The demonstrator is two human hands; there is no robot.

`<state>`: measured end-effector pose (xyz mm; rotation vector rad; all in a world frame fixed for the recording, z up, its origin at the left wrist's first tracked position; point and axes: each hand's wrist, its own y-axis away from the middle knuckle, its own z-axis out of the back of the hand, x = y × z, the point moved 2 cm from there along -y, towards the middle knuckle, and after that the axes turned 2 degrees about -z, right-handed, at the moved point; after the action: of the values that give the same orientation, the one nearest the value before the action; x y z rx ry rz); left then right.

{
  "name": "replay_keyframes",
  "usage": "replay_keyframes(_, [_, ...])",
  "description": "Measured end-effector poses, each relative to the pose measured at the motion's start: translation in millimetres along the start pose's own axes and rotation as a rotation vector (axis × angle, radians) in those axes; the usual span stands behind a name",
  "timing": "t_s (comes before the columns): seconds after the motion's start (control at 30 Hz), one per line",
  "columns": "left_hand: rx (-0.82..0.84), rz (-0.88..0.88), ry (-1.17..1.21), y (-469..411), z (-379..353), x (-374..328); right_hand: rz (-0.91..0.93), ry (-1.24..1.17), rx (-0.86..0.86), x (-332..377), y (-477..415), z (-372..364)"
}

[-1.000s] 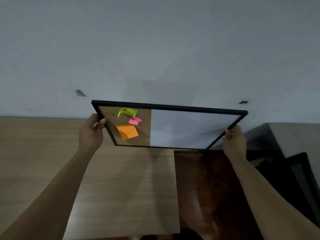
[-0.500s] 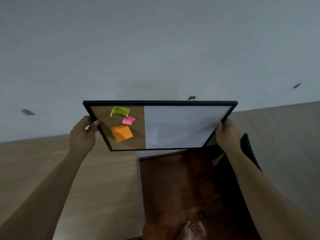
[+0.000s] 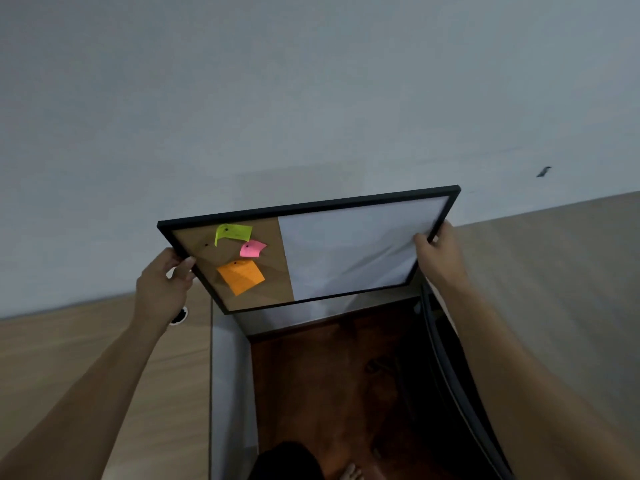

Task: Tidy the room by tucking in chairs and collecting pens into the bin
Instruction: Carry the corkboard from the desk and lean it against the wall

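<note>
I hold a black-framed board (image 3: 349,251) in the air in front of the grey wall, tilted with its right end higher. Its left part is cork with green, pink and orange sticky notes (image 3: 241,276) pinned on; its right part is white. My left hand (image 3: 162,285) grips the frame's left edge, thumb on the front. My right hand (image 3: 437,252) grips the right edge. No pens, bin or chairs are clearly seen.
A light wooden desk (image 3: 86,358) with a round cable hole (image 3: 179,315) lies at the left. Another wooden surface (image 3: 561,271) is at the right. Between them is a gap with dark reddish floor (image 3: 329,382), a black curved object (image 3: 450,368) and my bare foot (image 3: 349,474).
The view has swung right and down, so the board now sits over the gap between the desks. The board has tilted, its right end rising. Both hands keep their grip.
</note>
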<state>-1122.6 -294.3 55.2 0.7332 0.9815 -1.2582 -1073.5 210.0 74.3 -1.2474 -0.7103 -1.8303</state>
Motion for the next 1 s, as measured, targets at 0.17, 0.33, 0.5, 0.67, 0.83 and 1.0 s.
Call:
replay_keyframes(0.17, [0.059,0.007,-0.017,-18,-49,-6,-0.048,-0.032,-0.032,-26,-38,14])
replay_keyframes(0.33, [0.133,0.011,-0.005,-54,-104,-2,-0.112,-0.042,-0.086,-44,-85,21])
replay_keyframes(0.5, [0.164,-0.009,-0.013,-96,-149,-9,-0.165,-0.072,-0.143,-60,-129,24])
replay_keyframes(0.67, [0.189,0.003,-0.040,-121,-185,-11,-0.407,-0.266,-0.168,-86,-161,26])
replay_keyframes(0.83, [0.224,0.023,-0.022,-131,-214,-2,-0.517,-0.461,-0.140,-91,-184,25])
replay_keyframes(1.0, [0.257,0.062,0.040,-134,-252,4,-0.518,-0.489,-0.156,-97,-232,33])
